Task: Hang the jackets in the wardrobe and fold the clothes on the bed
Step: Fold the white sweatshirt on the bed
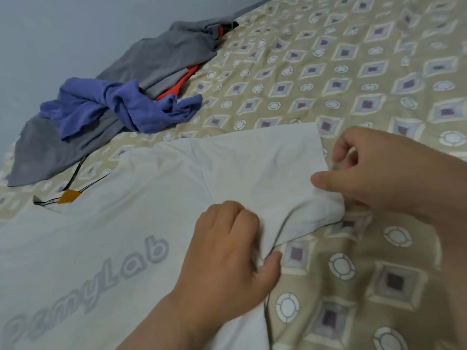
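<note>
Head view: shirt (126, 223) on bed (353, 72); left hand (227, 248), right hand (379, 178), fingers of both clamped on sleeve (265, 173) between them.

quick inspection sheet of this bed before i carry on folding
surface: bed under a patterned sheet, wrinkled
job's things: white shirt spread flat, print up; grey garment with orange trim, unfolded, by the wall; blue garment crumpled on top of the grey one
clutter: nothing seen
grippers: left hand grips the shirt's side edge below the sleeve; right hand pinches the sleeve's end, fingers curled
cables: nothing seen
surroundings: plain blue-grey wall along the bed's far side
</note>
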{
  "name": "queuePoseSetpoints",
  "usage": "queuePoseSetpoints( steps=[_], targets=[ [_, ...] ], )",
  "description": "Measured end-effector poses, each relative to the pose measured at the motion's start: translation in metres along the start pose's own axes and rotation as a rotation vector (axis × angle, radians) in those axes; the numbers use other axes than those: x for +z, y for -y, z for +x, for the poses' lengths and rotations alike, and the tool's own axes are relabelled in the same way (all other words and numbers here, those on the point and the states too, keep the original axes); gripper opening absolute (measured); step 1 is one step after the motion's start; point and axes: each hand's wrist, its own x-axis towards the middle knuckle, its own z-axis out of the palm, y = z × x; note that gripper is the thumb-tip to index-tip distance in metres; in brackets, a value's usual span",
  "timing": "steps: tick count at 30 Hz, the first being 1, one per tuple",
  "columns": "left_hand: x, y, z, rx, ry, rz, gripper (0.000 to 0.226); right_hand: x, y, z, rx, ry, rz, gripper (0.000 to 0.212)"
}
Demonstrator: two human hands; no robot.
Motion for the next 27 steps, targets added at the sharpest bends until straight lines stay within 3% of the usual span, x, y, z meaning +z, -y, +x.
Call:
queuePoseSetpoints(
  steps=[2, 4, 8, 11, 14, 16, 20, 22, 24, 27],
  targets=[
    [0.003, -0.003, 0.0, -0.037, 0.018, -0.006, 0.026, -0.006, 0.0, -0.006, -0.005, 0.134, 0.013, 0.054],
    [0.003, -0.002, -0.001, -0.071, 0.005, -0.069, 0.023, -0.003, 0.0, -0.008, 0.004, 0.259, 0.046, 0.045],
    [-0.001, 0.002, -0.002, -0.144, -0.032, -0.252, 0.022, 0.009, -0.008, 0.006, -0.042, 0.267, 0.346, 0.013],
    [-0.004, 0.002, -0.003, -0.113, -0.044, -0.326, 0.021, 0.013, -0.013, 0.008, -0.144, 0.342, 0.439, 0.023],
    [-0.007, 0.001, -0.001, -0.058, -0.013, -0.374, 0.019, 0.003, -0.016, 0.003, -0.201, 0.359, 0.362, 0.028],
    [-0.008, 0.003, -0.001, -0.001, 0.114, -0.306, 0.018, -0.005, -0.018, 0.001, -0.202, 0.365, 0.261, 0.031],
    [-0.009, 0.006, -0.001, 0.039, 0.372, -0.164, 0.02, -0.003, -0.012, -0.009, -0.145, 0.475, -0.227, 0.03],
    [-0.011, 0.005, 0.003, 0.052, 0.475, -0.102, 0.019, -0.002, -0.006, -0.009, -0.069, 0.416, -0.222, 0.025],
    [-0.013, 0.004, 0.007, 0.089, 0.529, -0.068, 0.018, 0.0, -0.005, -0.002, 0.053, 0.24, 0.017, 0.034],
    [-0.014, 0.001, 0.005, 0.06, 0.526, -0.206, 0.011, 0.018, 0.0, 0.011, 0.125, 0.061, 0.167, 0.046]
  ],
)
